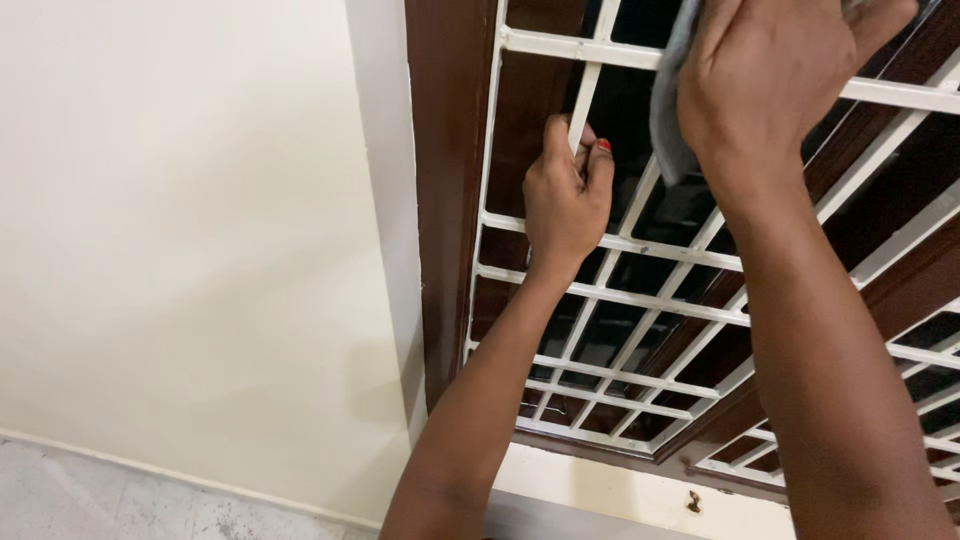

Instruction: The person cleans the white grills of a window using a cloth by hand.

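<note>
Nearest, the left hand point(566, 195): closed in a fist round a thin vertical bar point(590, 95) of the white grille point(640, 300), thumb and fingers wrapped tight, nothing else in it

Up and to the right of it, the right hand point(770, 70): fingers curled over a grey cloth point(668, 120), pressing it against the top crossbar; one loose end of the cloth hanging down from under the palm, between the two hands. Fingertips hidden past the picture's edge, so hard to tell how tightly closed

As for progress: seems to be mid-wipe, with the cloth up at the highest bars in view. Rows of bars below both hands look equally white, no dust line or wet streak to be made out, so cannot tell which are wiped and which are left

Left of the left hand, the dark brown frame point(445, 200), then the cream wall point(200, 230). Below the forearms, a pale sill point(600, 485) with a small dark mark on it

Behind the grille, beyond both hands, dark panes point(625, 110) and more brown woodwork

No bucket, basin, bottle or other container anywhere in view, hence nothing to report on contents
</note>
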